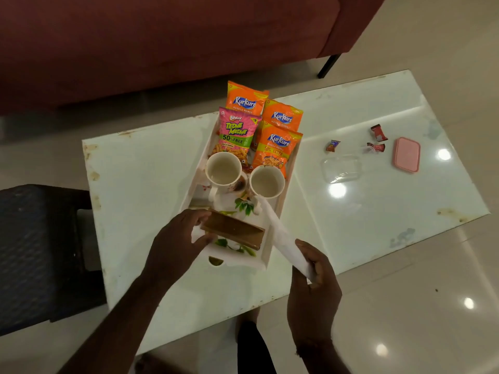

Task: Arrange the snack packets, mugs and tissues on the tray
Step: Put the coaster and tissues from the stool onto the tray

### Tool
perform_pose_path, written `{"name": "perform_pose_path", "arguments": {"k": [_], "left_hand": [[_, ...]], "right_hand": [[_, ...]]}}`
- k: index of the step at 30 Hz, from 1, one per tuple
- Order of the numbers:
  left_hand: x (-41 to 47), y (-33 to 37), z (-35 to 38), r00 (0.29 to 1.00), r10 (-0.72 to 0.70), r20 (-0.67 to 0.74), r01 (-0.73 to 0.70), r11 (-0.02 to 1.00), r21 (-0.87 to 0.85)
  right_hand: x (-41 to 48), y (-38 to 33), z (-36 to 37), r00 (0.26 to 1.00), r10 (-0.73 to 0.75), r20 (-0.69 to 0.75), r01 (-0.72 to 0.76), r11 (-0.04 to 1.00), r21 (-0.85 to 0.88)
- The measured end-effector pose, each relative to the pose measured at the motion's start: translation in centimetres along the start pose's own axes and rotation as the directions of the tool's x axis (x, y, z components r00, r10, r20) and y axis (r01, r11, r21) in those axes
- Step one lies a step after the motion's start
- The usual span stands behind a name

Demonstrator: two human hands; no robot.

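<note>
A white floral tray (pixel 266 249) lies on the glass table. At its far end stand three orange Kurkure packets (pixel 278 149) and a pink Bingo packet (pixel 237 133). Two cream mugs (pixel 224 168) (pixel 266 182) sit upright in the middle. At the near end a brown wooden tissue holder (pixel 235 233) rests on the tray, and my left hand (pixel 178 244) grips its left end together with a bit of white tissue. My right hand (pixel 313 276) pinches a long white tissue (pixel 280 233) that stretches up toward the right mug.
On the table's right part lie a clear plastic box (pixel 340 168), its pink lid (pixel 406 155) and a few small candy wrappers (pixel 378 133). A maroon sofa (pixel 162 44) stands beyond the table, a dark chair (pixel 40 252) at left.
</note>
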State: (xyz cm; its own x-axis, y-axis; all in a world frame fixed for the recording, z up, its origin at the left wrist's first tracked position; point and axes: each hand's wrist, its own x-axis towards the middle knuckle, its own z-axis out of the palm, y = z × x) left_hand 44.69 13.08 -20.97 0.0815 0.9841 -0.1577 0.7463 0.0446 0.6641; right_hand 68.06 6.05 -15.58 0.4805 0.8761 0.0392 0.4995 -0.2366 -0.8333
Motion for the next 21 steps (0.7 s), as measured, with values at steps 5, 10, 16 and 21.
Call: {"name": "perform_pose_path", "arguments": {"k": [5,10,16,21], "left_hand": [[-2.1,1.2,-0.4,0.999,-0.011,-0.047,0.004,0.989,-0.146],[-2.3,1.9,-0.3,0.995,0.054,-0.078,-0.065,0.987,-0.145],[-1.8,1.7,-0.5,0.988,0.035,-0.147,-0.054,0.991,-0.126],[-1.1,1.2,0.0,0.988,-0.016,-0.154,0.012,0.999,-0.031]], "right_hand": [[0.6,-0.3,1.5,0.981,-0.16,0.108,0.165,0.986,-0.033],[1.7,-1.5,3.2,0.949,-0.209,0.234,0.249,0.955,-0.158],[2.7,-2.1,4.6,0.909,-0.249,0.333,0.348,0.895,-0.281],[3.4,-1.6,6.0,0.893,-0.233,0.385,0.378,0.852,-0.363]]}}
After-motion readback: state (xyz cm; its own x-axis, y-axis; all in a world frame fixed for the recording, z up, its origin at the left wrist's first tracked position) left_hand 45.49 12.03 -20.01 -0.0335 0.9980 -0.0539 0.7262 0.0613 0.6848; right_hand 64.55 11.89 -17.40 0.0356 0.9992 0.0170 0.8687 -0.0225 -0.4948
